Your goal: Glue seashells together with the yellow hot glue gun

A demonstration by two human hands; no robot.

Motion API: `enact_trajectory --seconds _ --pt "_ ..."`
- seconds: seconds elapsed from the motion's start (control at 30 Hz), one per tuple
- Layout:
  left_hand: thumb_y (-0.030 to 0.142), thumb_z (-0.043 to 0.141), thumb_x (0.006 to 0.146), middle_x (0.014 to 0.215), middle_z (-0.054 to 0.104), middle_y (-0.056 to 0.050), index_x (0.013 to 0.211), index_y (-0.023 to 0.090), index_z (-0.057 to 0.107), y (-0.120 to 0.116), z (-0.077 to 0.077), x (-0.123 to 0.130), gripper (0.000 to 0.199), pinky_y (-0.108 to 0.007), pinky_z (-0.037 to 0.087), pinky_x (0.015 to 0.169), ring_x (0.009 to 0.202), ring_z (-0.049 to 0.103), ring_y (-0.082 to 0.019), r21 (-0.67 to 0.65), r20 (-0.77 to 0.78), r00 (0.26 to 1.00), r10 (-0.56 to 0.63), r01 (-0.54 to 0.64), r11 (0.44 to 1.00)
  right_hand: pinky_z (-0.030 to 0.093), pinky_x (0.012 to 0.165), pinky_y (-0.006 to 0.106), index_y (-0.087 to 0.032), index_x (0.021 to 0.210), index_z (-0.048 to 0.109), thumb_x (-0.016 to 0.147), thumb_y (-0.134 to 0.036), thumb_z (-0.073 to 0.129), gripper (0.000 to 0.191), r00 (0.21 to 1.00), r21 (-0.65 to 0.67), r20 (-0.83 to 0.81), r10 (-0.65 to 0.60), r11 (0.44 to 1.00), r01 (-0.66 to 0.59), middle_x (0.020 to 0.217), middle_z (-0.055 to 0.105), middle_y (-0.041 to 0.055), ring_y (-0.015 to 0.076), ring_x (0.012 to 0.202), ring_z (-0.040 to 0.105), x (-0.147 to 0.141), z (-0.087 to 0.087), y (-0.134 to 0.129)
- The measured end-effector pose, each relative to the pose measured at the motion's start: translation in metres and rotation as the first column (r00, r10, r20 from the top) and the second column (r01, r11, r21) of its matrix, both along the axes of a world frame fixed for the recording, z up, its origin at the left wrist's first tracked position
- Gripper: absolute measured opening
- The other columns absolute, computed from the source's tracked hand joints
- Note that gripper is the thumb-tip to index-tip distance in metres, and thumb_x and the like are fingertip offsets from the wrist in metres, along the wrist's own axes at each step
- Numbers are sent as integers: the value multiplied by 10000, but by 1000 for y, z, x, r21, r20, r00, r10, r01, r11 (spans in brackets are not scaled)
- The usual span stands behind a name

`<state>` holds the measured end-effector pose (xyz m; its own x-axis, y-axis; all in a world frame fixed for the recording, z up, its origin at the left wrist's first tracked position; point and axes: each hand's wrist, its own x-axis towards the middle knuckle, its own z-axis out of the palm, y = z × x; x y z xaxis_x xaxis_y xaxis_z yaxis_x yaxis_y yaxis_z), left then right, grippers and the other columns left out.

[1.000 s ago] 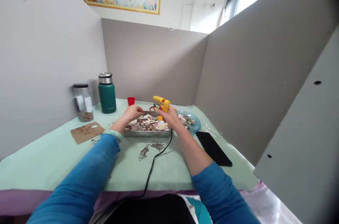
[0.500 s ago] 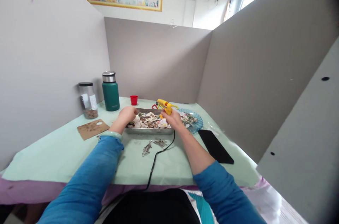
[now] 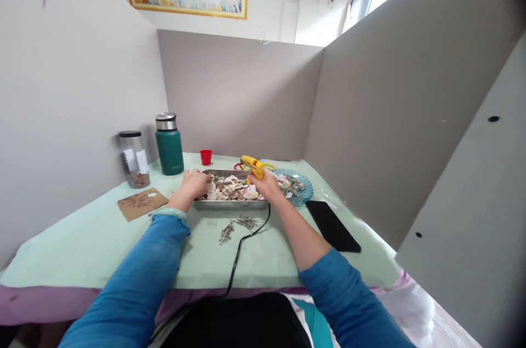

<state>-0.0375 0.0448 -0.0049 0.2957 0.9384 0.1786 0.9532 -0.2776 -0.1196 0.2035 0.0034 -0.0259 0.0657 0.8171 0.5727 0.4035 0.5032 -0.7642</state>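
Observation:
My right hand (image 3: 268,186) is wrapped round a yellow glue gun (image 3: 253,165), whose black cord runs down over the table edge. The gun is above the right part of a metal tray (image 3: 230,205) filled with shells (image 3: 232,188), pale and brown ones mixed. At the tray's left end is my left hand (image 3: 194,186), its fingers curled together over the rim at the shells. What those fingers hold, if anything, is hidden. In front of the tray lie several small silvery metal pieces (image 3: 227,232).
A blue plate (image 3: 307,192) of shells and a black flat slab (image 3: 333,226) are on the right. On the left are a brown card (image 3: 142,204), a jar (image 3: 133,159) and a green bottle (image 3: 169,149). Behind the tray stands a red cup (image 3: 206,157). Grey partitions (image 3: 238,90) enclose the table.
My left hand has drawn slightly left and turned at the tray's left end. My right hand keeps the glue gun in nearly the same place. The view has shifted slightly.

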Motion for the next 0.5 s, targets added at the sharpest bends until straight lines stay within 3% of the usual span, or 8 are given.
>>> enact_trajectory --seconds 0.13,0.3,0.4,0.5 --pt "183 548 642 966 690 -81 957 249 695 3 -3 3 354 -460 282 921 1061 484 -303 19 63 997 -45 44 999 485 679 300 -188 759 624 695 -283 583 122 999 -13 13 -52 999 52 691 618 18 196 774 605 -1 1 -2" --pt "260 526 720 900 693 -65 885 232 700 5 -2 9 241 -326 387 785 936 566 -253 116 189 971 -150 129 985 490 683 303 -188 751 627 699 -277 580 113 997 -27 45 -68 997 69 705 619 21 196 782 604 -1 4 -4" --pt "287 504 761 879 690 -84 871 204 695 4 2 9 236 -301 412 713 854 605 -238 229 329 937 -122 46 972 493 690 307 -190 765 627 704 -282 577 121 996 -39 52 -76 996 78 714 621 21 193 784 603 -2 5 -5" --pt "278 540 747 829 696 -87 846 185 699 4 3 9 210 -305 431 722 820 627 -239 233 452 888 -82 -29 972 492 708 313 -196 765 626 704 -287 578 119 997 -37 43 -70 997 71 725 625 18 196 800 601 -2 4 -5"
